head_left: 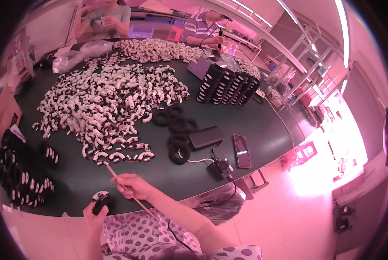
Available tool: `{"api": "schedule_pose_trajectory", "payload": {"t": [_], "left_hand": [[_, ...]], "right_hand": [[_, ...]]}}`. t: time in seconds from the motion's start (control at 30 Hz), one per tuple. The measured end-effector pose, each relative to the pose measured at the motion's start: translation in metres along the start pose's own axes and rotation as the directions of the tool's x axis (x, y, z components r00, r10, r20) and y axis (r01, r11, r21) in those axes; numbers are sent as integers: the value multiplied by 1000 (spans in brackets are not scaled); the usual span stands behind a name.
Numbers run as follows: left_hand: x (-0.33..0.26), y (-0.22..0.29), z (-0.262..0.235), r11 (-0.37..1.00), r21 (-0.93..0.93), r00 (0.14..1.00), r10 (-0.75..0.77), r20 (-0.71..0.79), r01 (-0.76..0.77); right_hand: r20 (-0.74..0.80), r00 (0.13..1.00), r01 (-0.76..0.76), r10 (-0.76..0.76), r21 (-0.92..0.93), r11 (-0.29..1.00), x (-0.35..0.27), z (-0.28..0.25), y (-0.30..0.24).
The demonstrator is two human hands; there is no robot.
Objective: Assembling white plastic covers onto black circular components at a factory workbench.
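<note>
My left hand (94, 216) is at the table's near edge, its fingers closed on a dark ring with a white arc-shaped piece (100, 196) along its top. To its right, my right hand (131, 186) grips a thin tan stick (142, 205). The stick slants up and left, and its far tip lies close to the front row of white arc-shaped pieces (100, 156). Whether the tip touches a piece I cannot tell. Behind that row spreads a large heap of similar white and dark pieces (103, 95).
Stacked black rings (29, 184) stand at the left, and more (226, 86) at the back right. Loose black rings (176, 123), a dark case (205, 137), a phone (242, 151) and a corded black device (222, 167) lie right of centre. Two people work across the table.
</note>
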State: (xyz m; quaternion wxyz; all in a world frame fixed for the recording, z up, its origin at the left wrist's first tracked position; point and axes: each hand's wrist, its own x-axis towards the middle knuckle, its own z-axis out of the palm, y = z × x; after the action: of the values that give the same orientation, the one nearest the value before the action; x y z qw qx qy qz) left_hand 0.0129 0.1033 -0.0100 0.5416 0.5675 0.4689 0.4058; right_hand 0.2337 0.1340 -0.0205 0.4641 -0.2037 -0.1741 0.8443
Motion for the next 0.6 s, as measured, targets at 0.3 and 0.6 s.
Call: {"api": "schedule_pose_trajectory", "payload": {"t": [0.3,0.6], "left_hand": [[-14,33,8,981,-170,968,-44,249,89],[-22,40,7,975,-199,901,-6,434,102]], "right_hand": [[-155,988,-64,16,-310,949,-33,27,-5],[-172,985,-129,2,-732,669,-76,61,-9]]}}
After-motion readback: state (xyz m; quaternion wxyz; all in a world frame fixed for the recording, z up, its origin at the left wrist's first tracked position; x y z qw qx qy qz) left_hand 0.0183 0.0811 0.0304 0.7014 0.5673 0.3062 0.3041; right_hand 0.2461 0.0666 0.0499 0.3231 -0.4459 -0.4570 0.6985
